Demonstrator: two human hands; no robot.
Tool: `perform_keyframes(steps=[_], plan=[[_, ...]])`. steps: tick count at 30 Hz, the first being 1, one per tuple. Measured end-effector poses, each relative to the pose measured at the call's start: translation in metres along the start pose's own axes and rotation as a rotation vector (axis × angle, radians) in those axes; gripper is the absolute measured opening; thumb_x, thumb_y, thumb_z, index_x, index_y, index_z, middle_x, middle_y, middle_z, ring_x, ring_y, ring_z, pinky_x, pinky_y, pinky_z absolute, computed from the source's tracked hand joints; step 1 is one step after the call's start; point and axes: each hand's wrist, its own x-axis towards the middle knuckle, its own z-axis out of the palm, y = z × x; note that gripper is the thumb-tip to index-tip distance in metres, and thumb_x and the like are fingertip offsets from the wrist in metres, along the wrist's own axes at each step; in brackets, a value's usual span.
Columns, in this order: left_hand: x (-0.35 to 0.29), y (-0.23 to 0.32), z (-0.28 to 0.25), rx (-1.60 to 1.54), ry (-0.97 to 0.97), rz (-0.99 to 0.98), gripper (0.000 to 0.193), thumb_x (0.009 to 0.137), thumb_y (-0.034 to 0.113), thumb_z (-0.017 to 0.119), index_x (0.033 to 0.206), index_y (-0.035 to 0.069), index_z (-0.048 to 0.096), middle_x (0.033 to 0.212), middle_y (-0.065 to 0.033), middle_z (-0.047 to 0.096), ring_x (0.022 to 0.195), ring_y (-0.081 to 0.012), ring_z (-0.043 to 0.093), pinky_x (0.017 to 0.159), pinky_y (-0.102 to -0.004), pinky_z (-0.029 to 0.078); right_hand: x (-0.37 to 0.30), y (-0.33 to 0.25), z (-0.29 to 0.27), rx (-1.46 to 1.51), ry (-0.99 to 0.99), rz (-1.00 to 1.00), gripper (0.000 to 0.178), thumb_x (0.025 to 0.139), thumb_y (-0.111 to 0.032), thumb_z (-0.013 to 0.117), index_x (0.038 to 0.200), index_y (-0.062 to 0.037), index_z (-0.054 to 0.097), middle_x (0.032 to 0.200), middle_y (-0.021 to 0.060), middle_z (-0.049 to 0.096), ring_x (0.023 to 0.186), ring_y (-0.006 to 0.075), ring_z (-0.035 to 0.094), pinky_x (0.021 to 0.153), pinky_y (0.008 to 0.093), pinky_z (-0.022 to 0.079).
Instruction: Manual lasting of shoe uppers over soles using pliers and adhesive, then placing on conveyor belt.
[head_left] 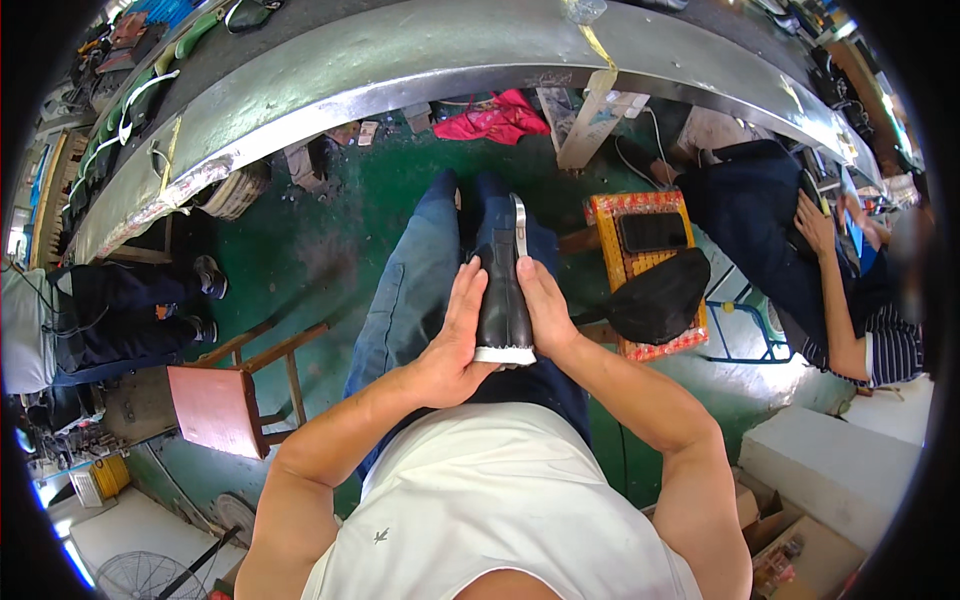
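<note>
A black shoe (503, 300) is held over my lap, its pale, rough-edged end toward my body. My left hand (452, 345) presses flat along its left side, fingers stretched forward. Against the opposite side lies my right hand (546, 308), so the shoe is clamped between both palms. A curved silvery strip (519, 224) runs along the shoe's far right part, just beyond my right fingertips; I cannot tell what it is. The shoe's underside is hidden.
On my right a yellow and red stool (648, 265) carries a dark phone (654, 232) and a black cloth item (660, 298). A metal-edged bench (400, 88) spans the front. A wooden chair (215, 405) stands left. People sit at both sides; pink cloth (495, 118) lies under the bench.
</note>
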Motion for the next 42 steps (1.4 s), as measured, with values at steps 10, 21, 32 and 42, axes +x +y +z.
perform_keyframes(steps=[10, 21, 32, 42], plan=[[0.005, -0.002, 0.011, 0.101, 0.17, -0.05, 0.097, 0.09, 0.031, 0.075, 0.156, -0.009, 0.015, 0.163, -0.0361, 0.012, 0.153, -0.051, 0.015, 0.123, -0.0501, 0.019, 0.009, 0.012, -0.012, -0.218, -0.032, -0.068, 0.069, 0.103, -0.064, 0.042, 0.113, 0.0032, 0.056, 0.099, 0.0184, 0.066, 0.093, 0.0222, 0.065, 0.083, 0.0349, 0.052], [0.023, 0.01, 0.012, 0.237, 0.017, -0.002, 0.103, 0.079, 0.026, 0.086, 0.156, -0.004, 0.023, 0.16, -0.0327, 0.025, 0.149, -0.0518, 0.024, 0.122, -0.0501, 0.028, -0.005, -0.072, -0.036, -0.317, -0.214, 0.344, 0.082, 0.089, -0.059, 0.071, 0.131, 0.0086, 0.05, 0.113, 0.0181, 0.066, 0.101, 0.0221, 0.068, 0.084, 0.0361, 0.056], [0.017, -0.025, -0.012, -1.158, 0.384, -0.187, 0.084, 0.095, 0.053, 0.065, 0.157, 0.008, 0.03, 0.156, -0.0086, 0.042, 0.145, -0.0268, 0.037, 0.115, -0.0508, 0.033, -0.045, -0.036, -0.048, 0.781, -0.077, 0.188, 0.07, 0.098, -0.058, 0.049, 0.141, -0.0032, 0.052, 0.135, 0.0183, 0.063, 0.117, 0.0334, 0.066, 0.105, 0.0479, 0.052], [0.08, -0.04, -0.059, -0.235, 0.075, -0.567, 0.071, 0.08, 0.037, 0.086, 0.125, -0.009, 0.056, 0.111, -0.0198, 0.07, 0.103, -0.0243, 0.069, 0.092, -0.0358, 0.055, -0.079, 0.0, -0.089, 0.312, -0.039, 0.44, 0.025, 0.106, -0.022, 0.057, 0.125, -0.0077, 0.051, 0.105, 0.0084, 0.064, 0.08, 0.016, 0.061, 0.072, 0.032, 0.052]])
